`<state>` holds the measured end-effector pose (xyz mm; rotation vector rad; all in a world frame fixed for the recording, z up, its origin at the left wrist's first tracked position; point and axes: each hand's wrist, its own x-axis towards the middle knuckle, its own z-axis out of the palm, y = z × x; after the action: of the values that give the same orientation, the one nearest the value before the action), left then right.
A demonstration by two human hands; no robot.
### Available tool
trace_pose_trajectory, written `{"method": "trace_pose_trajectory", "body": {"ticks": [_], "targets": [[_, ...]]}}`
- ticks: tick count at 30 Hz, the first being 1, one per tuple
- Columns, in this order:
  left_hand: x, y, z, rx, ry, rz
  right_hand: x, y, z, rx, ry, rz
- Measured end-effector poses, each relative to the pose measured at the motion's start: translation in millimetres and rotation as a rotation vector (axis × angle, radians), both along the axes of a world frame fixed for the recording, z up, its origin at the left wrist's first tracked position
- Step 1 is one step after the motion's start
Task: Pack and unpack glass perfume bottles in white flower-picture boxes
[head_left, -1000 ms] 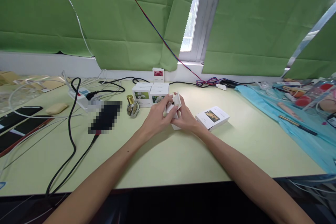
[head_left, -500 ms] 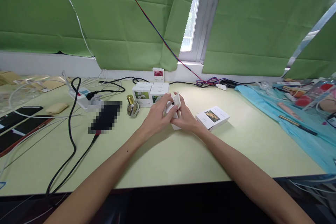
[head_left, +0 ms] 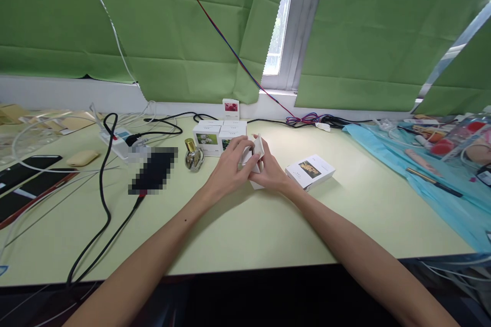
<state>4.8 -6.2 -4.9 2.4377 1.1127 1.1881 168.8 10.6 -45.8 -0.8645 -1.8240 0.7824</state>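
Both my hands are closed around a small white box [head_left: 259, 147] near the middle of the worktop [head_left: 245, 240], its top flap standing up and a dark gap showing beside it. My left hand [head_left: 230, 166] grips it from the left, thumb across the near side and fingers curled over the top; my right hand [head_left: 271, 171] holds the other side, fingers behind the flap. A white edge shows below my hands, though I can't tell whether it belongs to the same box. Just past my left fingers sits a cluster of white boxes [head_left: 207, 142] with white-flower pictures, and behind them another box [head_left: 230, 108] with a red picture stands upright. A glass bottle [head_left: 194, 157] with a gold cap stands upright just left of the cluster. To the right of my right wrist, a white box with a yellow-flower picture [head_left: 311, 171] lies flat on its back. Farther left are a blurred-out dark object [head_left: 155, 168], a black cable [head_left: 103, 189] and a white power strip [head_left: 119, 147]; well off to the right, a blue sheet [head_left: 383, 158] carries a pen [head_left: 433, 182].
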Motion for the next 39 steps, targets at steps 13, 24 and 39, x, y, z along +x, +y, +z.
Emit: {"method": "trace_pose_trajectory", "body": {"ticks": [13, 24, 39], "targets": [[0.5, -0.9, 2.0, -0.011, 0.000, 0.014, 1.4, -2.4, 4.9, -0.017, 0.029, 0.024], [0.9, -2.0, -1.8, 0.008, 0.055, 0.017, 2.3, -3.1, 5.7, -0.077, 0.048, 0.045], [2.1, -2.1, -0.2, 0.039, 0.036, -0.011, 2.6, 0.7, 3.8, -0.019, 0.030, 0.043]]}}
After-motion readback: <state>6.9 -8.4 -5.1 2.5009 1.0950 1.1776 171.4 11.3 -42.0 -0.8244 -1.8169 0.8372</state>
